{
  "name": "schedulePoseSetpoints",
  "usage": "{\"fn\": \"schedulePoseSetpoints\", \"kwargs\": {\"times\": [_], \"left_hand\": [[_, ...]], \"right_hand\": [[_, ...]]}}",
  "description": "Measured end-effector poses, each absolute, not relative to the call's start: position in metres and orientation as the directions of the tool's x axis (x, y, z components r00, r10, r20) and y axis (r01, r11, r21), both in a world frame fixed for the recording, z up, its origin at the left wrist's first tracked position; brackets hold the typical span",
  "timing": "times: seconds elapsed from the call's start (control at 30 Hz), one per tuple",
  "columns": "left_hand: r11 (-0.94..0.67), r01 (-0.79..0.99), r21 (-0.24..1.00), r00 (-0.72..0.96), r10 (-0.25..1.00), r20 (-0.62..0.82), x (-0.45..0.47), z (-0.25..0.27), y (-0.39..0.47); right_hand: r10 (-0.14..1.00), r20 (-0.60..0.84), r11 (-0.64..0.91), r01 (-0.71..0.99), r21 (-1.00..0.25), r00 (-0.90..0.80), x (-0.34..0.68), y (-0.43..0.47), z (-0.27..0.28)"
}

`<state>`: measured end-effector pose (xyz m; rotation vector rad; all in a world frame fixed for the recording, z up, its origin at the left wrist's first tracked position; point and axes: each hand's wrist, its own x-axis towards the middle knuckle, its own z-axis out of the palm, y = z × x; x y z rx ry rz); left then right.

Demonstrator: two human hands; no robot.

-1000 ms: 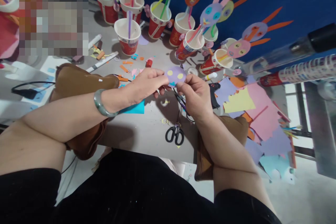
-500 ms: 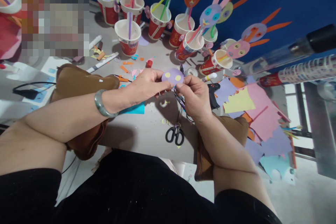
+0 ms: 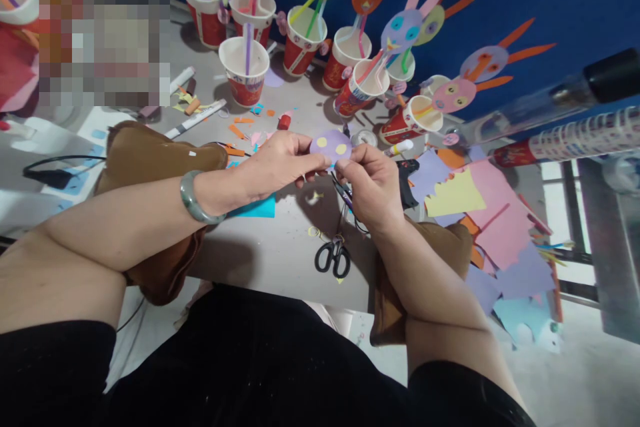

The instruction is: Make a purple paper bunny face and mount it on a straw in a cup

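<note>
Between my hands is a purple paper oval [image 3: 331, 141] bearing two pale yellow dots, held above the table. My left hand [image 3: 287, 159] pinches its left edge between thumb and fingers. At the lower right edge, the thumb and fingers of my right hand [image 3: 373, 180] are closed on it too. A tiny blue bit shows by the fingertips; I cannot make out which fingers touch it. Black-handled scissors [image 3: 333, 258] lie on the table below, and a dark, slim tool is partly hidden under my right hand. A blue paper sheet [image 3: 257, 207] lies beneath my left wrist.
Red paper cups [image 3: 245, 73] with straws and paper faces line the back by a blue panel. Brown cushions [image 3: 150, 153] flank the work area. Coloured paper sheets [image 3: 500, 207] pile up at right, near a stack of cups [image 3: 575, 137]. Markers [image 3: 195, 119] and scraps lie at left.
The purple oval has shifted very slightly to the right in view. Both hands keep the same grip.
</note>
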<state>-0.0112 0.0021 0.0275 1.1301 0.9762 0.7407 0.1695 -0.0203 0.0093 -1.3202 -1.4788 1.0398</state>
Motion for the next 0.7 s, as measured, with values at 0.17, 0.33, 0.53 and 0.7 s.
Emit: {"fn": "schedulePoseSetpoints", "kwargs": {"times": [0.17, 0.33, 0.53, 0.7], "left_hand": [[0.315, -0.006, 0.949, 0.404, 0.869, -0.286, -0.01, 0.028, 0.004], [0.126, 0.048, 0.991, 0.151, 0.98, -0.132, -0.01, 0.016, 0.011], [-0.363, 0.362, 0.858, 0.265, 0.923, 0.279, -0.019, 0.021, 0.002], [-0.696, 0.636, 0.333, 0.736, 0.677, 0.008, -0.008, 0.033, -0.041]], "right_hand": [[0.997, 0.058, 0.067, 0.287, -0.956, -0.041, 0.169, -0.018, 0.011], [0.986, -0.064, 0.0, 0.382, -0.924, -0.156, 0.172, -0.015, 0.014], [0.918, -0.271, 0.053, 0.768, -0.638, -0.288, 0.166, -0.019, 0.008], [0.905, -0.352, 0.14, 0.95, -0.28, -0.237, 0.16, -0.023, 0.005]]}}
